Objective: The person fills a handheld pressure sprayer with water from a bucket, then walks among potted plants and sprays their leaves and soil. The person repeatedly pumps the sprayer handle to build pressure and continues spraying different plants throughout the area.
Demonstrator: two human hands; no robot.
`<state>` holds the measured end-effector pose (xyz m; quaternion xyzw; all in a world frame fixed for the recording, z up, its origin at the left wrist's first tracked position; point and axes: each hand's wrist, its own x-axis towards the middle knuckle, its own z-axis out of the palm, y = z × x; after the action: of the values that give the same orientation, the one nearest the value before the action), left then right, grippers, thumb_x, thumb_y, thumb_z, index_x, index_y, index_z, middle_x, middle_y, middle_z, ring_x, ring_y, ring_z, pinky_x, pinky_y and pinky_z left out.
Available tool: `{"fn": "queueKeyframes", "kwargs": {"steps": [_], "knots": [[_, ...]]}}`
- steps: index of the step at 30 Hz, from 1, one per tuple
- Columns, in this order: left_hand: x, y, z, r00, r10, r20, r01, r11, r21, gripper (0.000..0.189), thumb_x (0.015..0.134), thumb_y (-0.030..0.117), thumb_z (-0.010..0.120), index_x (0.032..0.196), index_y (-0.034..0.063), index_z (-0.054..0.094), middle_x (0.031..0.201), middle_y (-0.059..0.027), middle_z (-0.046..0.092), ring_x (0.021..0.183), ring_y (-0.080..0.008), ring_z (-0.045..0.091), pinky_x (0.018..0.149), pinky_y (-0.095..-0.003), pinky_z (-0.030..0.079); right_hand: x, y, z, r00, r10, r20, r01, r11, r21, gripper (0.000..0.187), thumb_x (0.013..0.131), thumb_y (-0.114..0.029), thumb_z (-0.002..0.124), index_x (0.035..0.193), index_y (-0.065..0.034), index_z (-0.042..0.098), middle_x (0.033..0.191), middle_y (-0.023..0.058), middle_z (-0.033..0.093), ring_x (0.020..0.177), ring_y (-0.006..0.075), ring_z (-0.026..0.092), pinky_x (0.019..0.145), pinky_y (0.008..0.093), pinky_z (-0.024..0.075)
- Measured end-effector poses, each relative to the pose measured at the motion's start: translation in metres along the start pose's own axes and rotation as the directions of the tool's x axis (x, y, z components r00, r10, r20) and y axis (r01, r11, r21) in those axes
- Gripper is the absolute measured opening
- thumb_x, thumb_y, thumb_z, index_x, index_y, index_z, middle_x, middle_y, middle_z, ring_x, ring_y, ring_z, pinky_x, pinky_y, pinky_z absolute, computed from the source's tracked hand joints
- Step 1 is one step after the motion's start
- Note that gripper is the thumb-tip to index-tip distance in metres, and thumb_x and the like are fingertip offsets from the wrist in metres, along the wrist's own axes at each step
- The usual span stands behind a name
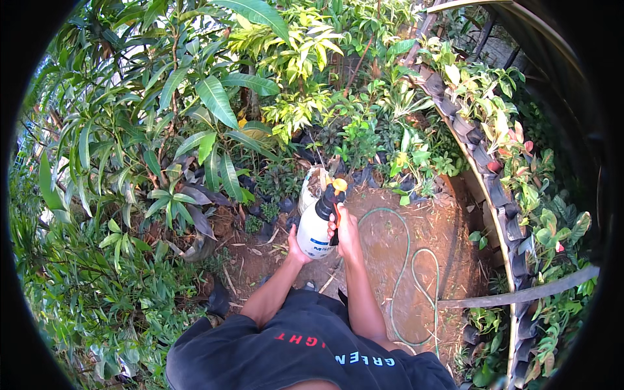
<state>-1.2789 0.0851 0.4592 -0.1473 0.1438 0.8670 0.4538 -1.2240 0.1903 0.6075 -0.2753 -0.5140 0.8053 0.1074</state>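
A white pump pressure sprayer (314, 231) with a black collar and an orange pump knob (340, 185) is held in front of my body, tilted away from me. My right hand (345, 229) grips its handle by the orange trigger lever. The bottle's lower left side rests against my left hand (295, 249), which supports it near the base. Printing marks the bottle's front. Just beyond the sprayer stands a whitish sack or pot (311, 187), partly hidden by it. Leafy potted plants (360, 136) grow ahead of the nozzle end.
A green hose (400, 273) lies looped on the bare soil path (380, 243) to my right. A raised bench edge (495, 214) lined with black plant bags curves along the right, crossed by a wooden slat (516, 295). Broad-leaved saplings (214, 102) crowd the left.
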Motion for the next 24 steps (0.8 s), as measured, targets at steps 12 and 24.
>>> {"fn": "queueKeyframes", "kwargs": {"steps": [12,24], "knots": [[0.007,0.017,-0.004,0.991,-0.111,-0.08,0.115,0.992,0.044,0.082,0.09,0.063,0.011,0.136,0.0034,0.043,0.113,-0.0184,0.06,0.094,-0.0337,0.059,0.092,-0.0498,0.043,0.004,-0.002,0.008,0.995,-0.018,-0.098,0.018,1.0,0.006,0.043,0.098,-0.042,0.041,0.075,-0.0076,0.049,0.056,-0.0009,0.045,0.046,0.0112,0.044,0.045,0.0261,0.0388],[0.012,0.059,-0.041,0.992,-0.12,-0.032,0.118,0.992,-0.053,0.078,0.089,0.058,0.009,0.122,0.003,0.052,0.093,-0.0124,0.062,0.077,-0.0262,0.058,0.079,-0.0432,0.048,0.013,0.028,0.067,0.998,0.007,-0.065,-0.012,0.998,-0.066,0.043,0.099,-0.042,0.041,0.078,-0.0066,0.052,0.058,-0.0012,0.047,0.048,0.0096,0.045,0.047,0.0246,0.0404]]}}
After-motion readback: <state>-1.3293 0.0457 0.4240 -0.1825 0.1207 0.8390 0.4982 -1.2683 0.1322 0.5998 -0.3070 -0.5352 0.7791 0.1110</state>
